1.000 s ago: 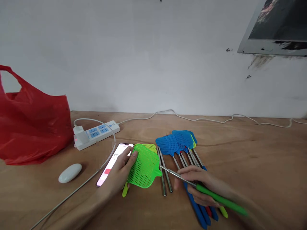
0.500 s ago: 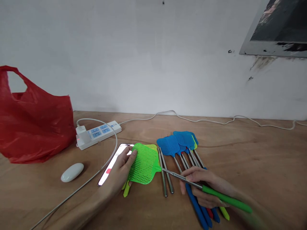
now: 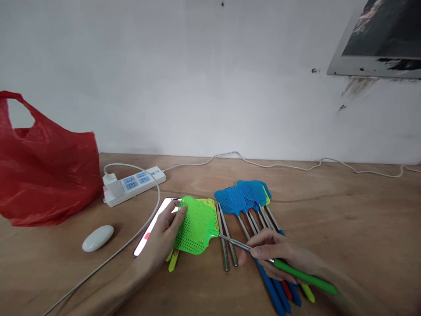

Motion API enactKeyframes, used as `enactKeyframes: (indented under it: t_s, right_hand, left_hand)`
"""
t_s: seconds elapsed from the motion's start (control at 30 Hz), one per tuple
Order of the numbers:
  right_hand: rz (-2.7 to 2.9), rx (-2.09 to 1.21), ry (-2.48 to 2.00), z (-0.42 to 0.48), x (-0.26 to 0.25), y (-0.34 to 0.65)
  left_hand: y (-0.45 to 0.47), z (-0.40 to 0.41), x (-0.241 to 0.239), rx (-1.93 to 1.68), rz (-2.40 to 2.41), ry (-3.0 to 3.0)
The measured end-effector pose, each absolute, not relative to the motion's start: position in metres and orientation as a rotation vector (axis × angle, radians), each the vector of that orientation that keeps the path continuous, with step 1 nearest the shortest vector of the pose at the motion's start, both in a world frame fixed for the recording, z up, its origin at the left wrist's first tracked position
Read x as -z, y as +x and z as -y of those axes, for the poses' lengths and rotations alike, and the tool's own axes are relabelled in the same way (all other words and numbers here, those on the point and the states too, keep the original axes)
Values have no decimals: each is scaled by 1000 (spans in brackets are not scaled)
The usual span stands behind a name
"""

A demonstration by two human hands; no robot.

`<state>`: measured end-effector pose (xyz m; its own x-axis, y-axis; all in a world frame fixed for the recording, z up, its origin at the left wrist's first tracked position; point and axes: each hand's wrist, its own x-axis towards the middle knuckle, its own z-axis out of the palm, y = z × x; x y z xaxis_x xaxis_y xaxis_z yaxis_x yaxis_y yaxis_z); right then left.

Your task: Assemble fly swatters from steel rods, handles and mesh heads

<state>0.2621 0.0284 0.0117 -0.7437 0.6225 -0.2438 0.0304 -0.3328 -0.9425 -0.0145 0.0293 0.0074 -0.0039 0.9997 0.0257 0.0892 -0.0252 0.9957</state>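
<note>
A bright green fly swatter (image 3: 195, 226) lies tilted across both hands above the table. My left hand (image 3: 169, 226) pinches the left edge of its mesh head, thumb on top. Around its metal rod, just before the green grip, my right hand (image 3: 274, 252) is closed. Below the green head, a yellow swatter head (image 3: 210, 204) peeks out, with yellow tips (image 3: 173, 261) under my left hand. Two metal rods (image 3: 226, 245) lie between the hands. Beneath and beyond my right hand is a pile of blue swatters (image 3: 232, 199) with blue, red and yellow handles, partly hidden.
A lit phone (image 3: 148, 237) lies partly under my left hand. Left of it are a white oval mouse-like object (image 3: 98, 238) and a charging cable (image 3: 108, 259). A power strip (image 3: 134, 184) and a red plastic bag (image 3: 49, 171) stand farther back, before the wall.
My right hand has slid slightly left along the swatter's rod, and the green handle has shifted a little left. My left hand keeps its hold on the mesh head.
</note>
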Motion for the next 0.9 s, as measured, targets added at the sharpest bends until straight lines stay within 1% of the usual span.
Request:
enactKeyframes:
  t_s: [0.23, 0.47, 0.67, 0.9]
  right_hand:
    - [1709, -1986, -1026, -29, -15, 263]
    - [1713, -1825, -1119, -24, -22, 256]
    - [1679, -1859, -1070, -21, -28, 251]
    - [1674, -1902, -1085, -16, -19, 253]
  left_hand:
    - [-15, -30, -11, -1229, -1277, 1333]
    - [-16, -27, -12, -1224, -1327, 1446]
    - [-15, -28, -7, -1179, -1266, 1434]
    - [-11, -19, -14, -1106, -1295, 1447]
